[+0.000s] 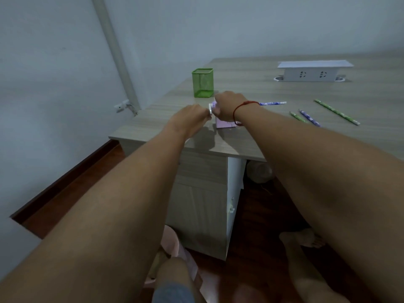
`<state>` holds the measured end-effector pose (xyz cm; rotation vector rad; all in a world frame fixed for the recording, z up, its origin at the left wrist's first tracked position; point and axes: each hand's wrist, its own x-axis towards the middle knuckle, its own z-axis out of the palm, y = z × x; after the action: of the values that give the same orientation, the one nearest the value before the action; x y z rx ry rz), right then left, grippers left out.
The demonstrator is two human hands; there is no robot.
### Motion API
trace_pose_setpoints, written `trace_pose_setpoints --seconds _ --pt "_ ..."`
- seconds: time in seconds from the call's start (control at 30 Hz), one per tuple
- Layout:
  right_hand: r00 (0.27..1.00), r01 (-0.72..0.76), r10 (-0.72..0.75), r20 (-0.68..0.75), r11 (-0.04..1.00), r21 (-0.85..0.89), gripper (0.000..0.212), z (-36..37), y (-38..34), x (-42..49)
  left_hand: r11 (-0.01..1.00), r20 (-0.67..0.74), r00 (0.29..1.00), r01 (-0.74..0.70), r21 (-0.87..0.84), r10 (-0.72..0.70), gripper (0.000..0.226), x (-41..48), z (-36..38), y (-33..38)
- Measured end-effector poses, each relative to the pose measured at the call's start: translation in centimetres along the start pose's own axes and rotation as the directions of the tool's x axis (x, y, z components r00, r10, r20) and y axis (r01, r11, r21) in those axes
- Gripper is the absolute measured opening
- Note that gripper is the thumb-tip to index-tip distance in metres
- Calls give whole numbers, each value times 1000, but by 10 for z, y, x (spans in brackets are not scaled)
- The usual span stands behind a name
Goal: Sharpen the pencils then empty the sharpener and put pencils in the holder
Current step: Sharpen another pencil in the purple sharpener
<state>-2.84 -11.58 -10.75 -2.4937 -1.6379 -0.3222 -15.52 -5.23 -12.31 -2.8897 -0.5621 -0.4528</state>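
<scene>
A pink box-shaped plastic pencil sharpener (226, 124) stands near the front left corner of a pale wood-grain desk (251, 88) and is largely covered by the two hands. The right hand (228, 106), with a red string bracelet (234, 112) worn at its wrist, is curled down over the top of the sharpener and grips it. The left hand (189, 115) is closed, its fingers bent around a white round handle (210, 111) at the sharpener's left side; the fingertips themselves are hidden. A purple-and-white patterned pencil (272, 103) is seen projecting to the right from behind the right wrist, and it cannot be told whether its hidden end is seated in the sharpener. A green square wire-mesh holder (202, 83) is placed upright just behind the hands, apart from them. Three more pencils are laid loose on the desk to the right, well apart from the sharpener: a short green patterned pencil (297, 117), a second purple patterned pencil (310, 118) just beside it, and a long green patterned pencil (336, 112) farther right. A white rectangular socket box (314, 73) is set at the far side of the desk. A bare foot (306, 237) is seen on the dark wooden floor below.
</scene>
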Motion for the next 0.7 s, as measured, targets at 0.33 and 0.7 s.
trace_pose_setpoints --seconds 0.33,0.7 --pt "995 90 -89 -45 995 35 38 6 -4 1 995 148 985 97 -31 -91 27 5 29 -12" --pt "993 97 -95 -67 995 27 37 18 9 8 975 151 987 -92 200 62 23 56 21 -41"
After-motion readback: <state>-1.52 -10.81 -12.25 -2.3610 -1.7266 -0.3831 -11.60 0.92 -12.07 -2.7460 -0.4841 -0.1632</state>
